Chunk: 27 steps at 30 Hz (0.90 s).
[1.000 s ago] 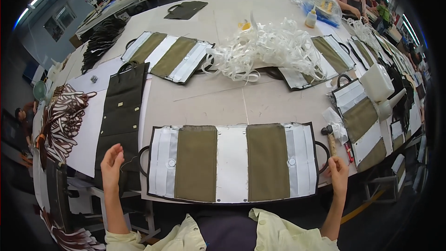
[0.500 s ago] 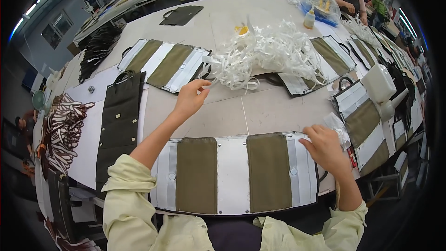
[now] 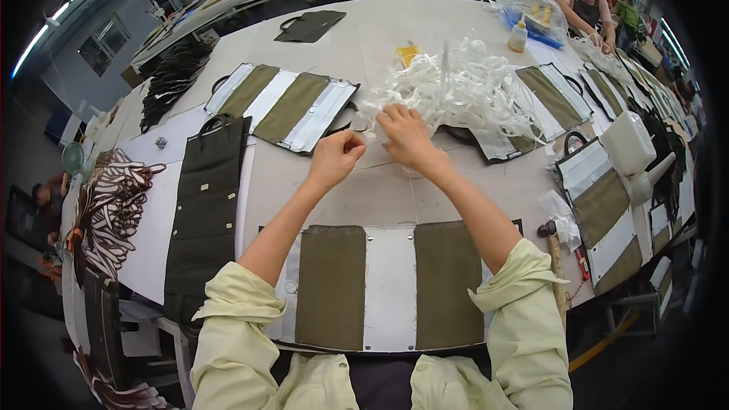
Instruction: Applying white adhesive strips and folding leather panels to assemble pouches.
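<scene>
Your left hand is curled into a loose fist near the edge of the tangled white strap pile; whether it pinches a strand, you cannot tell. Just beside it, your right hand reaches into the pile's near edge, fingers bent among the straps. The olive-and-white panel lies below your forearms.

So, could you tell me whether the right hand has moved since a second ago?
Yes. The right hand left the near olive-and-white panel and went forward and leftward to the pile of white straps.
</scene>
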{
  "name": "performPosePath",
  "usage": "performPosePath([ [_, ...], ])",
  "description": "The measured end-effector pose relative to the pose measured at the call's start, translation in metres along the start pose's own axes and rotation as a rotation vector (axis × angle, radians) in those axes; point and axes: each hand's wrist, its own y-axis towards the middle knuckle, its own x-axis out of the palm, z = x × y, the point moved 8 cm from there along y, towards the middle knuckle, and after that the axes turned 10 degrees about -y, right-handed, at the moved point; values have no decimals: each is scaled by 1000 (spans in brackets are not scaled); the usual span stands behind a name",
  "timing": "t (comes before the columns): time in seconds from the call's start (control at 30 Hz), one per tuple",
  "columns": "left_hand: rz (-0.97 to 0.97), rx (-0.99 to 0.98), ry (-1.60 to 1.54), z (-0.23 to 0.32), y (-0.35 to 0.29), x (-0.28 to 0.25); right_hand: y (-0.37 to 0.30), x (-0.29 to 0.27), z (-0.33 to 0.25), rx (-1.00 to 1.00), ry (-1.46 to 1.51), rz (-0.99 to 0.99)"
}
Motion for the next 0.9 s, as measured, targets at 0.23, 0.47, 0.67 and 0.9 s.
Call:
performPosePath([
  [0.23, 22, 369, 338, 40, -36, -6, -7, -9, 3, -31, -231, 149],
  [0.47, 388, 148, 108, 33, -18, -46, -30, -11, 4, -100, -336, 203],
  [0.67, 182, -60, -226, -19, 28, -12, -28, -8, -16, -185, -317, 194],
  [0.9, 217, -198, -1632, -26, 40, -71, -38, 9, 36, 27, -408, -17],
])
